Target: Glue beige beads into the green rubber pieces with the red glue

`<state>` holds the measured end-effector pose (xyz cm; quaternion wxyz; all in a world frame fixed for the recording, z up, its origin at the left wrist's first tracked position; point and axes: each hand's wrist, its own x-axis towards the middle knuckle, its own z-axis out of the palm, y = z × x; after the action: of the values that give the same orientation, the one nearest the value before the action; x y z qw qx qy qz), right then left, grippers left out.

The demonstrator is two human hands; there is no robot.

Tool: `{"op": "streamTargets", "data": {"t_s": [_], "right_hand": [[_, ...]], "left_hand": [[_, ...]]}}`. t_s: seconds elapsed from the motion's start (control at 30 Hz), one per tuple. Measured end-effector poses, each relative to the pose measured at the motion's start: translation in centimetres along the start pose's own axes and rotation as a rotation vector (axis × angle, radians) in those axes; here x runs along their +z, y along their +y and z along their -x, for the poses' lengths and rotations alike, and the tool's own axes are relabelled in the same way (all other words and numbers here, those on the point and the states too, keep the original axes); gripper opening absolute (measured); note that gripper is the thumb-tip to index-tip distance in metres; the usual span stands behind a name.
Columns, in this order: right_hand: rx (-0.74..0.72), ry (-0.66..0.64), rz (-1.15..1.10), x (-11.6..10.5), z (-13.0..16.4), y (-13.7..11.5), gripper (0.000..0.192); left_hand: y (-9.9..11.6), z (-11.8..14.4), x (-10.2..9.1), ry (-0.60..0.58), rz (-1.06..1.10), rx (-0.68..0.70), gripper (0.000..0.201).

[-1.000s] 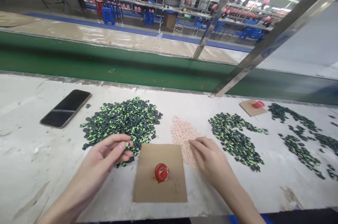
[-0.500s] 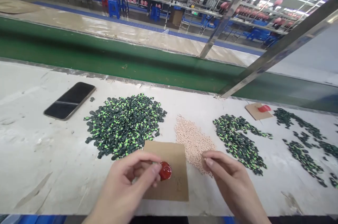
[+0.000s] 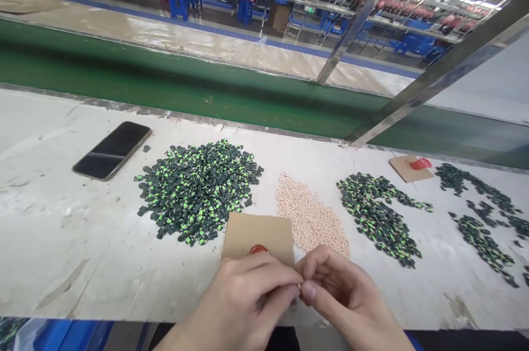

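- At the near edge of the worktable (image 3: 61,241), the left hand (image 3: 243,301) and the right hand (image 3: 347,298) are brought together, fingertips touching.
- Both hands are narrowed into pinches; something tiny seems to be gripped between them, but what it is cannot be told.
- Just beyond the left knuckles, a cardboard square (image 3: 258,235) is laid flat, and a red cap (image 3: 258,249) on it is half hidden by the fingers.
- Beyond the right hand, toward the far edge, a heap of pale beads (image 3: 309,216) is spread, its long axis running from the far edge toward the near right.
- Nearer the left hand, a pile of black-and-green pieces (image 3: 198,188) is heaped; a second such pile (image 3: 380,216) is strewn further right.
- Toward the far left corner, a phone (image 3: 112,150) is laid face up.
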<state>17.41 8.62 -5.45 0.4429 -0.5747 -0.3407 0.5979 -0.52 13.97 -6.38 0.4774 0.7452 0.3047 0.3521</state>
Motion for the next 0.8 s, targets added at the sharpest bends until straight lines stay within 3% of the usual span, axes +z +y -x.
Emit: {"op": "streamTargets", "data": {"t_s": [0.2, 0.4, 0.6, 0.8], "right_hand": [[-0.057, 0.036, 0.041, 0.8, 0.1, 1.0, 0.026], [-0.365, -0.013, 0.196, 0.4, -0.6, 1.5, 0.008], [-0.614, -0.054, 0.427, 0.5, -0.9, 0.9, 0.02], [-0.656, -0.129, 0.623, 0.4, -0.1, 1.3, 0.021]], "left_hand": [[-0.6, 0.6, 0.0, 0.01, 0.103, -0.146, 0.022], [-0.1, 0.7, -0.9, -0.109, 0.264, -0.346, 0.026], [0.4, 0.8, -1.7, -0.202, 0.271, -0.455, 0.026], [-0.3, 1.6, -1.5, -0.236, 0.356, -0.585, 0.022]]}}
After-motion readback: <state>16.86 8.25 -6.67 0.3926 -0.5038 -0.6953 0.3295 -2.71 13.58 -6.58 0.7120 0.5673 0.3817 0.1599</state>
